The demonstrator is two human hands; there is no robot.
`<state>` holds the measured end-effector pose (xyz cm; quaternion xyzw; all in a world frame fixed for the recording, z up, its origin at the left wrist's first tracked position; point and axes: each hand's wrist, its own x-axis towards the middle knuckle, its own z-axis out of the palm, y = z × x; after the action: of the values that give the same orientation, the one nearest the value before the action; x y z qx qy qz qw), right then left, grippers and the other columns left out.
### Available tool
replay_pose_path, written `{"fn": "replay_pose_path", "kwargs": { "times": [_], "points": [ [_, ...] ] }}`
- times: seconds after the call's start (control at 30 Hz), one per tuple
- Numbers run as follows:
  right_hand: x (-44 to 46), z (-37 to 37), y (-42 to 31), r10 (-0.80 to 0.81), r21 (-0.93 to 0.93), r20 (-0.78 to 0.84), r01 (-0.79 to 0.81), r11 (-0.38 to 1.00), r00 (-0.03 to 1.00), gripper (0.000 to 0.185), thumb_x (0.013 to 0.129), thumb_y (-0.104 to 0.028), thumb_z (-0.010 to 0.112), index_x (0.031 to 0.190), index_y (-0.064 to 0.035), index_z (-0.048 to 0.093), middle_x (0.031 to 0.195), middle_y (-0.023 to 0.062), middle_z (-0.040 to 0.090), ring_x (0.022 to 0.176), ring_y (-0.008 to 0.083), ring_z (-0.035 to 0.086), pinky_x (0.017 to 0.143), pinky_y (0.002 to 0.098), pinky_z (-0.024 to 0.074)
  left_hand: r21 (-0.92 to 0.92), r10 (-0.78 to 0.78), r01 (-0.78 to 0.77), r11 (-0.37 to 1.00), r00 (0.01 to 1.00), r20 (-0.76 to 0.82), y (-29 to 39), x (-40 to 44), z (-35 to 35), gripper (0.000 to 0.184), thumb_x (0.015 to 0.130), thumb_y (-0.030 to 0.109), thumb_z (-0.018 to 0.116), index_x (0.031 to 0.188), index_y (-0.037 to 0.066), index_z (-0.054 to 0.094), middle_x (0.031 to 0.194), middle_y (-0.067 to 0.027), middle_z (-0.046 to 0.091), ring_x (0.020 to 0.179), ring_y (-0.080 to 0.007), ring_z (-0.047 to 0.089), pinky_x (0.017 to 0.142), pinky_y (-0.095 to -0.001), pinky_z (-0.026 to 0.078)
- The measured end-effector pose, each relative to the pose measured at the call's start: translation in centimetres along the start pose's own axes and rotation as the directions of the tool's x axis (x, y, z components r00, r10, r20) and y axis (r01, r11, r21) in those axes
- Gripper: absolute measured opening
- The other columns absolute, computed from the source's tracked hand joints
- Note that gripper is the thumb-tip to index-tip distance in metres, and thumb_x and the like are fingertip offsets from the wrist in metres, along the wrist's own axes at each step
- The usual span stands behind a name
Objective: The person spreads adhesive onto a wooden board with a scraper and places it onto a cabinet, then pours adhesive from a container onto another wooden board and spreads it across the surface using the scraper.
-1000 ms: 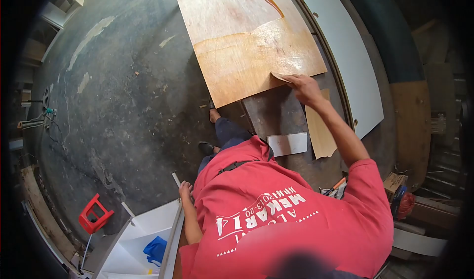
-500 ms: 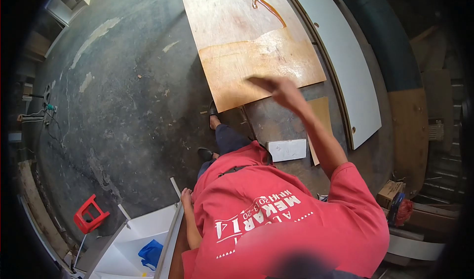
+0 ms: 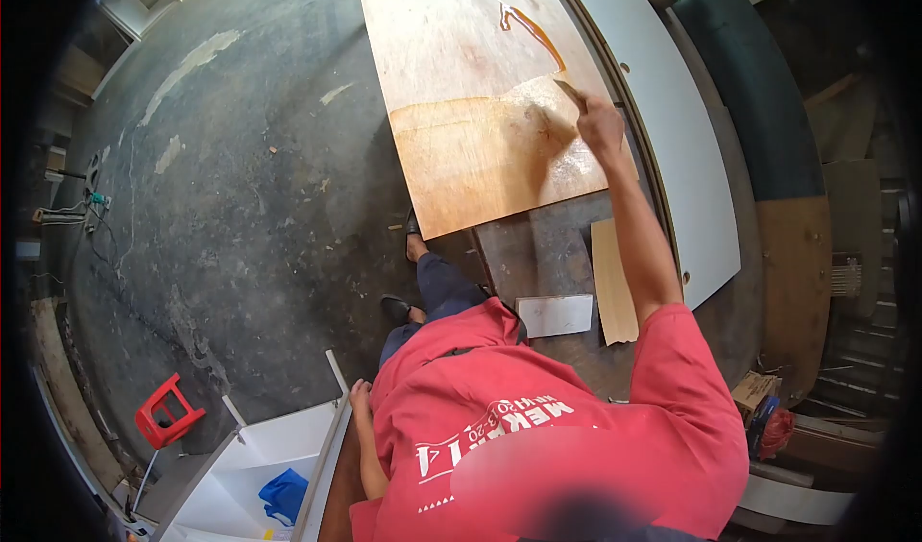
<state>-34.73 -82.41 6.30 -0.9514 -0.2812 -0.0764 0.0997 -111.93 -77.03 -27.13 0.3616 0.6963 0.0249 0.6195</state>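
Note:
My right hand (image 3: 600, 127) is closed on a thin, flat spreader (image 3: 569, 92), its tip over the plywood sheet (image 3: 437, 43). The near part of the sheet has a wet, glossy coat with a wavy front edge. Just beyond the tool lies a thick streak of amber liquid (image 3: 540, 35), probably glue. Low at my left side, my left hand (image 3: 360, 398) rests by the edge of a white cabinet (image 3: 226, 470), fingers loosely stretched and holding nothing that I can see.
A long white panel (image 3: 672, 110) runs along the sheet's right side. Below the sheet lie a white block (image 3: 554, 315) and a tan strip (image 3: 613, 278). A red plastic stool (image 3: 170, 412) stands at lower left, and blue material (image 3: 283, 496) lies inside the cabinet.
My right hand has moved with the spreader up and to the right, from the sheet's near edge to close by the amber streak. My left hand stays by the cabinet.

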Motion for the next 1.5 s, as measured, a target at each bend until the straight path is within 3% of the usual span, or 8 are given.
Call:
{"fn": "replay_pose_path", "kwargs": {
  "times": [0.37,0.47,0.83,1.0,1.13,1.3,1.37,1.5],
  "points": [
    [12.8,7.6,4.8,-0.062,-0.115,0.077,0.071,0.991,0.995,0.035,0.098,-0.030,0.050,0.127,-0.0311,0.069,0.113,0.0106,0.073,0.104,0.0324,0.069,0.088,0.0445,0.0546,-0.072,-0.220,0.211,0.975,0.960,-0.172,3.1,-4.0,-1.5,0.055,0.090,0.023,0.063,0.143,0.014,0.052,0.112,-0.0032,0.067,0.105,-0.0205,0.064,0.082,-0.0449,0.048],
    [10.3,7.7,0.2,-0.135,-0.020,0.135,0.139,0.990,0.982,0.031,0.096,-0.031,0.052,0.120,-0.0272,0.072,0.108,0.0128,0.073,0.101,0.0349,0.069,0.086,0.0447,0.0541,-0.151,-0.197,0.174,0.973,0.968,-0.156,4.0,-4.0,-0.1,0.053,0.093,0.020,0.060,0.144,0.009,0.049,0.113,-0.0075,0.067,0.095,-0.0199,0.067,0.068,-0.0322,0.049],
    [-1.7,7.3,-22.5,-0.217,0.166,0.283,0.175,0.970,0.934,0.018,0.091,-0.024,0.063,0.101,-0.0153,0.075,0.089,0.0103,0.075,0.080,0.0291,0.073,0.070,0.0425,0.0577,-0.178,-0.108,0.088,0.980,0.989,-0.105,2.5,-2.0,1.9,0.051,0.092,0.010,0.062,0.140,-0.002,0.052,0.102,-0.0124,0.068,0.086,-0.0211,0.067,0.075,-0.0320,0.055],
    [-3.9,7.2,-29.9,-0.325,0.236,0.319,0.258,0.937,0.890,0.027,0.084,-0.024,0.062,0.100,-0.0072,0.076,0.093,0.0172,0.074,0.087,0.0350,0.073,0.078,0.0445,0.0577,-0.204,-0.127,0.108,0.973,0.988,-0.082,0.2,-0.6,1.1,0.059,0.090,0.023,0.063,0.146,0.011,0.051,0.116,-0.0070,0.067,0.106,-0.0230,0.065,0.079,-0.0393,0.050],
    [-1.0,8.0,-25.7,-0.417,0.747,0.165,0.162,0.644,0.894,0.035,0.083,-0.023,0.061,0.108,-0.0032,0.074,0.097,0.0257,0.071,0.092,0.0381,0.072,0.080,0.0424,0.0552,-0.270,-0.175,0.134,0.954,0.975,-0.134,0.9,-2.8,1.2,0.056,0.089,0.022,0.063,0.144,0.012,0.052,0.113,-0.0057,0.067,0.101,-0.0203,0.066,0.076,-0.0378,0.050],
    [-2.6,3.9,-18.7,-0.474,0.137,0.017,0.467,0.873,0.880,0.025,0.093,-0.015,0.060,0.113,-0.0169,0.075,0.100,0.0098,0.075,0.083,0.0308,0.072,0.071,0.0424,0.0571,-0.279,-0.214,0.172,0.945,0.968,-0.128,-5.5,-2.8,1.5,0.053,0.089,0.019,0.064,0.140,0.012,0.056,0.102,-0.0047,0.067,0.088,-0.0169,0.066,0.067,-0.0345,0.050],
    [-6.2,6.9,-15.3,-0.665,0.157,0.066,0.650,0.744,0.744,0.029,0.093,-0.011,0.056,0.114,-0.0176,0.075,0.101,0.0089,0.075,0.086,0.0302,0.072,0.071,0.0415,0.0575,-0.234,-0.253,0.226,0.946,0.963,-0.094,-9.3,-1.1,2.3,0.051,0.089,0.019,0.064,0.139,0.012,0.057,0.097,-0.0040,0.067,0.083,-0.0156,0.066,0.065,-0.0338,0.050],
    [-5.7,2.9,-15.0,-0.564,0.216,0.148,0.530,0.820,0.813,0.035,0.090,-0.009,0.054,0.115,-0.0197,0.076,0.104,0.0089,0.075,0.089,0.0297,0.072,0.078,0.0404,0.0573,-0.267,-0.288,0.259,0.928,0.955,-0.076,-10.3,-1.4,2.1,0.048,0.089,0.017,0.063,0.137,0.012,0.059,0.088,-0.0012,0.065,0.074,-0.0111,0.062,0.059,-0.0289,0.047]
  ]
}}
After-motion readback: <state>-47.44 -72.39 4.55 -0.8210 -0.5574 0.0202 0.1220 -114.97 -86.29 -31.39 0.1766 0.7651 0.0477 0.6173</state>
